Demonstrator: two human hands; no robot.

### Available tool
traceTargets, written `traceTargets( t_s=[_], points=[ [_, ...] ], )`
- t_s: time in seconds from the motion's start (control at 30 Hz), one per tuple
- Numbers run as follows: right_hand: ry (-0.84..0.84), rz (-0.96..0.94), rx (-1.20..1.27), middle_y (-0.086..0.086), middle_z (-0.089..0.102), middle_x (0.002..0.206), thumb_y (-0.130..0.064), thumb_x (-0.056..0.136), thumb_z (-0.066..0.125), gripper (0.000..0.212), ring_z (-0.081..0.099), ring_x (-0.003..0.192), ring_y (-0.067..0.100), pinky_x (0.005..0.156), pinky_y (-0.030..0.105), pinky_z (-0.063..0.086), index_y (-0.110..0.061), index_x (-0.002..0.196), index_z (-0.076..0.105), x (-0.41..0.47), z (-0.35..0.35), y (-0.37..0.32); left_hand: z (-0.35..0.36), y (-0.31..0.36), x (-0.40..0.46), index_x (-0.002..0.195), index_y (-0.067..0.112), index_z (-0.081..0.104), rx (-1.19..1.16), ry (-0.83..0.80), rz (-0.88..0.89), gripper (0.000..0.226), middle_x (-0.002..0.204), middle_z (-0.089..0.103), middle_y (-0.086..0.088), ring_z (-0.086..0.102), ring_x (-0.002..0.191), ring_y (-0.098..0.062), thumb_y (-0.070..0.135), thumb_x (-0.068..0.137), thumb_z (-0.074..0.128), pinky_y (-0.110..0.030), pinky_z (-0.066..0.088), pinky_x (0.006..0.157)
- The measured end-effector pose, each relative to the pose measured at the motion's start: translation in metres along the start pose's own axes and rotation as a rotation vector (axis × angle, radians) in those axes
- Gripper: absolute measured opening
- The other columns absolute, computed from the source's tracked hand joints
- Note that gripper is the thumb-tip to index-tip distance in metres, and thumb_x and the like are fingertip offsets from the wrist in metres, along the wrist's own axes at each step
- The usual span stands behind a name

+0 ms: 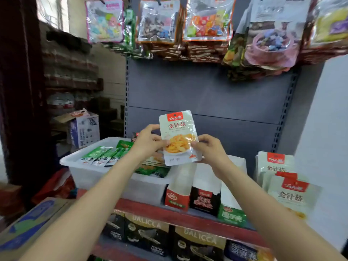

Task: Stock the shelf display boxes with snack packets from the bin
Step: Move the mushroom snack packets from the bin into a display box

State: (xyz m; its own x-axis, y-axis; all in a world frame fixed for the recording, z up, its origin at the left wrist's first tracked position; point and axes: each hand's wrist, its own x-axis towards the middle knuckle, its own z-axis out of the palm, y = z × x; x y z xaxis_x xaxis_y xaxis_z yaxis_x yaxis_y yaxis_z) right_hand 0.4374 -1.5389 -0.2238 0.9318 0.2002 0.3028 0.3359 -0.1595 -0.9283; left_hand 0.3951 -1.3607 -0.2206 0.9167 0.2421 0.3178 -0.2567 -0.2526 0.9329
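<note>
Nearest, under the red front edge of the shelf (188,215), a lower tier carries dark boxes, two of them lettered DALICCA (148,234), and a cardboard carton (28,223) with blue print sits at the lower left. On the shelf itself three open display boxes stand in a row near the front edge: a red-fronted one (177,200), a black-fronted one (205,202) and a green-fronted one (232,213). Toward the shelf's right end two white packets with red labels (291,194) stand upright, one before the other, matching the held one. At the left end stands the white plastic bin (88,172), with green packets (101,157) lying inside; how many cannot be told. Above the display boxes and the bin's right corner, both hands hold one white snack packet (179,137) up in the air: the left hand (148,142) pinches its left edge with curled fingers and thumb, the right hand (209,147) grips its lower right edge. Its long axis runs nearly vertical, tilted slightly left at the top, with the red label uppermost and the printed face toward the camera. Behind is a grey back panel (207,95), and five bunches of bagged sweets (207,19) hang along the top.
</note>
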Motion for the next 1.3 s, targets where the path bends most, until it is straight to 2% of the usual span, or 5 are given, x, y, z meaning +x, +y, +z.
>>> traceTargets(
  t_s=[0.17,0.57,0.73,1.03,1.3],
  points=[
    [0.148,-0.121,-0.107,0.000,0.066,0.084,-0.008,0.089,0.062,0.006,0.065,0.077,0.013,0.060,0.028,0.056,-0.010,0.093,0.058,-0.014,-0.084,0.008,0.081,0.022,0.008,0.107,0.014,0.051,0.069,-0.054,0.141,0.033,0.092,0.069,-0.005,0.066,0.076,-0.016,0.004,0.082,0.070,-0.028,0.057,0.058],
    [0.350,-0.064,-0.271,0.000,0.063,0.078,-0.010,0.082,0.070,0.014,0.063,0.081,0.022,0.072,0.038,0.056,-0.013,0.076,0.059,-0.016,-0.239,0.039,0.243,0.039,0.019,0.097,0.018,0.047,0.043,-0.189,0.304,0.020,0.089,0.067,0.001,0.067,0.081,-0.012,0.008,0.089,0.063,-0.026,0.058,0.058],
    [0.331,0.015,-0.311,0.007,0.066,0.081,-0.010,0.082,0.070,0.021,0.067,0.083,0.027,0.077,0.047,0.058,-0.011,0.066,0.057,-0.016,-0.259,0.059,0.264,0.031,0.025,0.101,0.018,0.046,0.169,-0.249,0.304,0.022,0.088,0.068,0.000,0.067,0.083,-0.014,0.009,0.089,0.062,-0.034,0.060,0.063],
    [0.134,0.146,-0.477,0.001,0.066,0.083,-0.017,0.085,0.068,0.015,0.060,0.077,0.016,0.067,0.029,0.052,-0.007,0.078,0.059,-0.019,-0.275,0.072,0.268,0.024,0.018,0.141,0.036,0.021,0.296,-0.362,0.259,0.090,0.087,0.060,0.005,0.066,0.077,-0.011,0.010,0.076,0.077,-0.021,0.053,0.055],
    [0.304,-0.006,-0.340,0.011,0.067,0.086,-0.007,0.088,0.062,0.012,0.065,0.074,0.021,0.064,0.029,0.055,-0.011,0.079,0.055,-0.013,-0.274,0.069,0.269,0.025,0.022,0.138,0.030,0.035,0.328,-0.336,0.316,0.065,0.092,0.059,0.006,0.065,0.085,-0.013,0.009,0.085,0.067,-0.019,0.051,0.058]
  ],
)
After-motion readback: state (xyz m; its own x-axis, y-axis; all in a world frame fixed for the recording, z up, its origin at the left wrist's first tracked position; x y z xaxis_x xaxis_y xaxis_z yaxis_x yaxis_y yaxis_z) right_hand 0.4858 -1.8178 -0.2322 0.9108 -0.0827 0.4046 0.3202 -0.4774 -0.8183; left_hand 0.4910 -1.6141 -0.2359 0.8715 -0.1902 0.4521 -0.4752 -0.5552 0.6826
